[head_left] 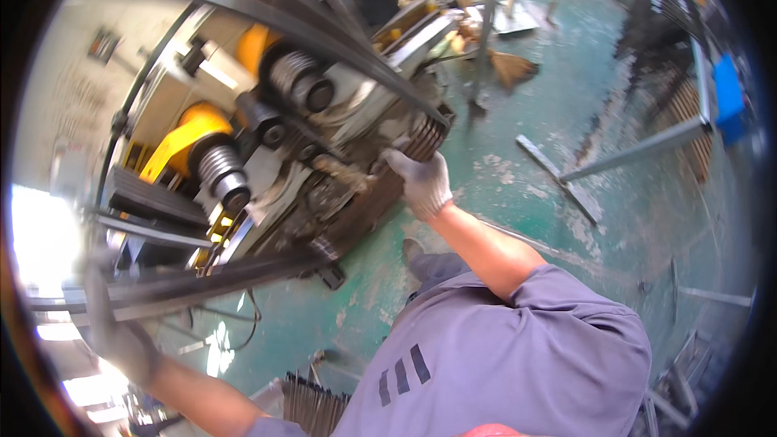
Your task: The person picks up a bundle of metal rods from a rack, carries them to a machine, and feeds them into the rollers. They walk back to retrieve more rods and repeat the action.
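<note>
While your right hand [422, 184] touches the machine [328, 198] and your left hand [125, 344] is by a long bar [206, 282], work seems started, not done, but I can't tell if either grips.

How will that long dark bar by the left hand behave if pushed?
The dark bar is probably stiff: it shows no obvious sag. Its metallic sheen suggests weight. If unattached, its length may let it swing when pushed.

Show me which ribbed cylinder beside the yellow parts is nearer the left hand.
The lower-left ribbed cylinder; the upper one sits farther from the left hand.
</note>
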Motion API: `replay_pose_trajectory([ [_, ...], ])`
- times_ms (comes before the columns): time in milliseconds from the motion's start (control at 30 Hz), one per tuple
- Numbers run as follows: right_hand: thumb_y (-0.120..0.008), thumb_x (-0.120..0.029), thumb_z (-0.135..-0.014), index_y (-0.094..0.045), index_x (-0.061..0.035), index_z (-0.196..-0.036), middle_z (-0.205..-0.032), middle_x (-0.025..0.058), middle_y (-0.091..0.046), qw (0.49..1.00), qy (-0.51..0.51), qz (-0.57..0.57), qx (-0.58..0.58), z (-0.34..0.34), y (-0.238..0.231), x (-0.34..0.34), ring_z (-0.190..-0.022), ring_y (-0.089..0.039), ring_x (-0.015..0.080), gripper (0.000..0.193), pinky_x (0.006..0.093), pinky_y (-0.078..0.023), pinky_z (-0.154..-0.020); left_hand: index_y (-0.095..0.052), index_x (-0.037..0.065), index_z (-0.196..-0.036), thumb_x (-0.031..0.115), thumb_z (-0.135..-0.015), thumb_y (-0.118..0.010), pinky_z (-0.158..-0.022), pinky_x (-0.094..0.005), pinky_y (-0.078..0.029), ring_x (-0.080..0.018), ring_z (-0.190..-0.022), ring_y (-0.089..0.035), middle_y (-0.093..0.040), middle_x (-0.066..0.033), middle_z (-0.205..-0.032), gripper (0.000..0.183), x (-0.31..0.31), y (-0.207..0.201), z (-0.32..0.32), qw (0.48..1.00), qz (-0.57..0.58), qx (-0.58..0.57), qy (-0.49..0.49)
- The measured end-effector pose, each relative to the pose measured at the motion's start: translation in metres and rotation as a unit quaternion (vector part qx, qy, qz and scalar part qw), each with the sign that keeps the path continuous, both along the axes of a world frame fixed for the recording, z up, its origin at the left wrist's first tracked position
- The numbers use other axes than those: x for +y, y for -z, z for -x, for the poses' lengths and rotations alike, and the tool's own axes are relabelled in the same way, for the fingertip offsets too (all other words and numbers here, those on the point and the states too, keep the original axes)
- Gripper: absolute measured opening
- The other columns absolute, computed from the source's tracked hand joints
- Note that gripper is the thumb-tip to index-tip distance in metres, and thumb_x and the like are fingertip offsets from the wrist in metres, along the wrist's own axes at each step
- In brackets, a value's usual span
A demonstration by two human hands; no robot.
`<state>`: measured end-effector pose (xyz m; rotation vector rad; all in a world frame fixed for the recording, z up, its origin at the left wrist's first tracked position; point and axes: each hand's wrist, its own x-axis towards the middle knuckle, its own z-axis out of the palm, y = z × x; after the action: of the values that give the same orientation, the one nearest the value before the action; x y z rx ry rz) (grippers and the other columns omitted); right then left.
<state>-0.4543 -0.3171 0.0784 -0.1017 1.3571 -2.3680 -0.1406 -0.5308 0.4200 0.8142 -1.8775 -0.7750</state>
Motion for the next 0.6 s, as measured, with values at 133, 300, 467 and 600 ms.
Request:
replay_pose_trajectory([
  [133,-0.069,-0.001,-0.106,-0.067,-0.0013,-0.110,-0.091,0.0058,-0.072,0.997,0.069,-0.040,-0.005,0.034,0.026,0.179,-0.081,-0.073,0.0165,0.005,0.0345,-0.062,-0.073,-0.071,-0.003,-0.114,0.011,-0.110,-0.056,-0.114,-0.0441,-0.045,-0.0189,-0.111,-0.061,-0.062,-0.0078,-0.107,0.022,0.075,0.079,0.009,0.965,-0.038,0.173,0.191],
  [300,-0.071,-0.016,-0.109,-0.069,-0.0058,-0.111,-0.078,-0.0023,-0.066,0.873,0.356,-0.313,0.112,0.108,0.011,0.399,-0.064,-0.060,0.0108,0.010,0.0306,-0.050,-0.058,-0.068,0.000,-0.116,0.014,-0.098,-0.064,-0.089,-0.0421,-0.061,-0.0295,-0.090,-0.074,-0.073,-0.0161,-0.090,0.023,0.194,0.215,0.079,0.908,-0.369,0.166,0.110],
  [467,-0.078,-0.025,-0.103,-0.072,-0.0028,-0.114,-0.093,0.0112,-0.074,0.737,0.449,-0.449,0.232,0.212,-0.048,0.596,-0.084,-0.067,0.0215,0.025,0.0391,-0.055,-0.082,-0.064,-0.001,-0.133,0.005,-0.093,-0.062,-0.118,-0.0535,-0.049,-0.0391,-0.122,-0.069,-0.073,-0.0194,-0.123,0.040,0.335,0.329,0.152,0.648,-0.689,0.192,0.261],
  [600,-0.078,-0.029,-0.102,-0.072,-0.0059,-0.123,-0.104,0.0196,-0.079,0.601,0.478,-0.577,0.277,0.297,-0.093,0.727,-0.092,-0.076,0.0334,0.032,0.0426,-0.057,-0.086,-0.066,-0.004,-0.136,0.006,-0.098,-0.062,-0.113,-0.0584,-0.054,-0.0417,-0.125,-0.071,-0.074,-0.0254,-0.132,0.039,0.413,0.384,0.227,0.537,-0.787,0.124,0.277],
])
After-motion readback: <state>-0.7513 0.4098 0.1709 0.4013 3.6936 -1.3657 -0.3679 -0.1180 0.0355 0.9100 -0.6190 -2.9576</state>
